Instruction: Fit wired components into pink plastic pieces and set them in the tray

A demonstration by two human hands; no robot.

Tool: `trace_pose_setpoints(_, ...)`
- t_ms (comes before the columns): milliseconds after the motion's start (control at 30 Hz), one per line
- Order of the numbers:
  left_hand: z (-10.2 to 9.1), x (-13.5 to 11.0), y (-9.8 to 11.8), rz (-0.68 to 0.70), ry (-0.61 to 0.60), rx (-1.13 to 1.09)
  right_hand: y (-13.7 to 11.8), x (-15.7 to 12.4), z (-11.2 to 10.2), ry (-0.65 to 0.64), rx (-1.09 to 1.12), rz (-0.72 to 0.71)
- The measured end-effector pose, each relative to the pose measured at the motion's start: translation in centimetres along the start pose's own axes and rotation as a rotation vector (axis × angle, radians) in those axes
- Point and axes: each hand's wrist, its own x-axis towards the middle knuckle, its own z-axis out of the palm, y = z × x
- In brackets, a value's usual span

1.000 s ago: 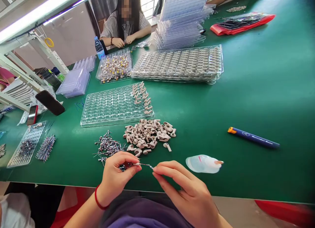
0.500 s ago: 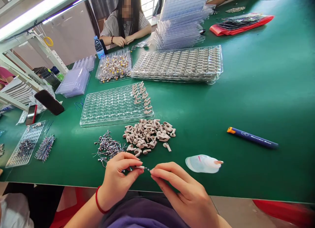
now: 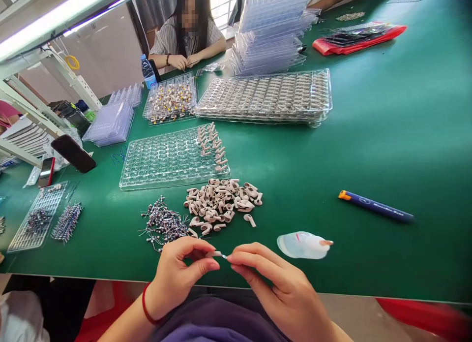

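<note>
Right of the clear tray [image 3: 158, 160], I make out slightly blurred white lettering on the blue pen-shaped tool [image 3: 376, 206], apparently "Mercedes-Benz", beside a star-in-circle emblem. Beyond the tray, the water bottle [image 3: 148, 72] bears print I cannot read.

Matt and glossy plastics were seen over a smooth, faintly sheened tabletop [image 3: 387, 150]

Matt, smooth plastic was shown by the held casing [image 3: 214, 254] and piled casings [image 3: 221, 202], glossy clear plastic by the moulded tray [image 3: 158, 160], translucent plastic by the squeeze bottle [image 3: 306, 245]
</note>
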Motion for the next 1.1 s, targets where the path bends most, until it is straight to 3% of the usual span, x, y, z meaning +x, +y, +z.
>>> trace_pose_setpoints(400, 0.03, -0.26, 0.07, -0.202, -0.111, -0.303, -0.02, 0.26, -0.60, -0.091, 0.195, 0.230)
trace_pose_setpoints(633, 0.43, -0.56, -0.13, -0.329, -0.092, -0.468, 0.15, -0.31, -0.38, -0.064, 0.312, 0.393)
trace_pose_setpoints(867, 0.48, -0.49, -0.48, -0.385, -0.059, -0.561, 0.07, -0.36, -0.36, -0.046, 0.271, 0.281)
trace_pose_setpoints(1100, 0.74, -0.76, -0.14, -0.233, -0.069, -0.535, 0.04, -0.20, -0.53, -0.023, 0.110, 0.159)
